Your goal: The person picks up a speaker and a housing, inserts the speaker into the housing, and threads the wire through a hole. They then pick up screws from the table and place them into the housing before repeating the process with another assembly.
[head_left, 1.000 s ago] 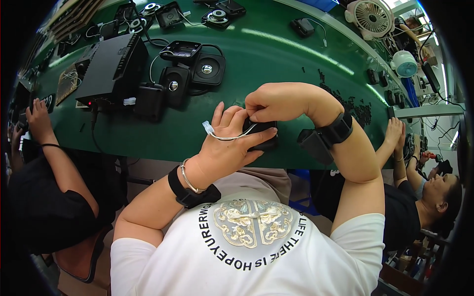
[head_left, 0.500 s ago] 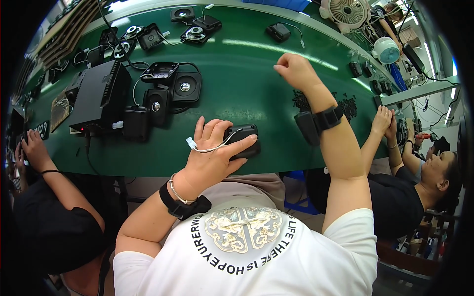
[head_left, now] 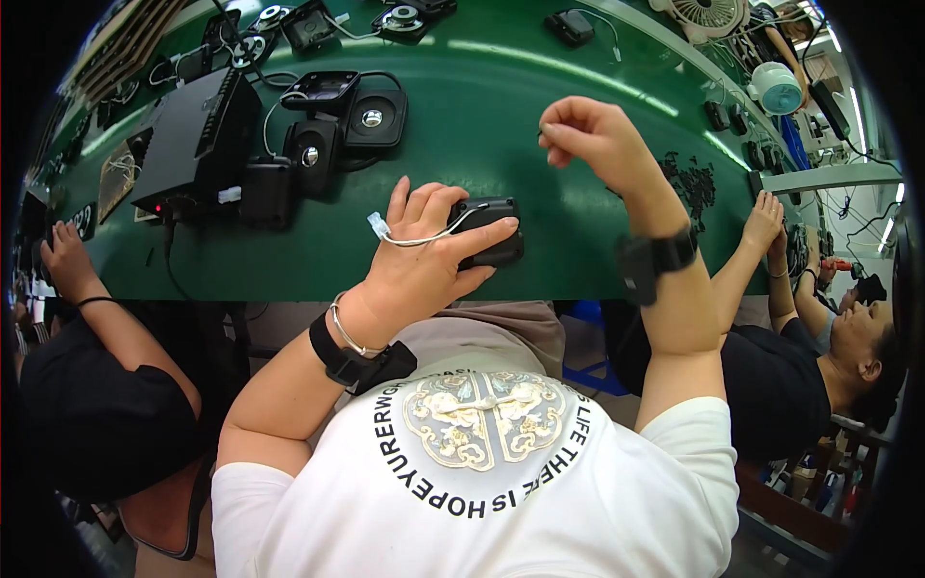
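My left hand (head_left: 422, 252) lies on a small black speaker box (head_left: 497, 248) near the table's front edge, thumb and fingers around its sides. A white cable (head_left: 429, 240) from the box runs across the back of this hand and ends in a clear plug (head_left: 378, 225). Farther off and to the right, my right hand (head_left: 599, 138) is raised over the table, thumb and forefinger pinched together. A tiny dark thing shows at those fingertips, too small to name. Beyond the right wrist lies a pile of small black pieces (head_left: 692, 185).
A black powered box (head_left: 196, 144) with a red light stands on the left of the green table (head_left: 385, 275). Beside it are open speaker housings (head_left: 374, 118). Another black housing (head_left: 570, 28) lies at the back. Co-workers' hands rest at left (head_left: 69, 260) and right (head_left: 763, 220).
The view has shifted, so the table sits higher in the picture. My right hand has come nearer the speaker box and turned, showing its pinched fingertips. My left hand keeps its hold.
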